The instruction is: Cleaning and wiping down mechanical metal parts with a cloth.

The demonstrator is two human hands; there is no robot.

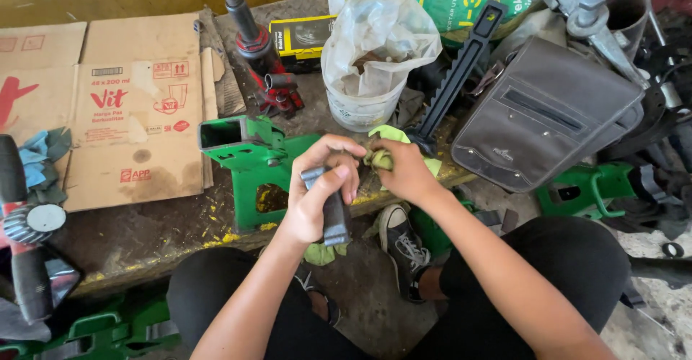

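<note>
Fingers of my left hand (pixel 317 194) clamp a grey metal bar (pixel 333 212) — my right hand (pixel 404 169) pinches a yellow-green rag (pixel 383 157) beside it.

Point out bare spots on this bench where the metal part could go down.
Bare bench lies below the flattened cardboard, left of the green bracket. Behind it, jack, bucket and grey bag crowd together.
</note>
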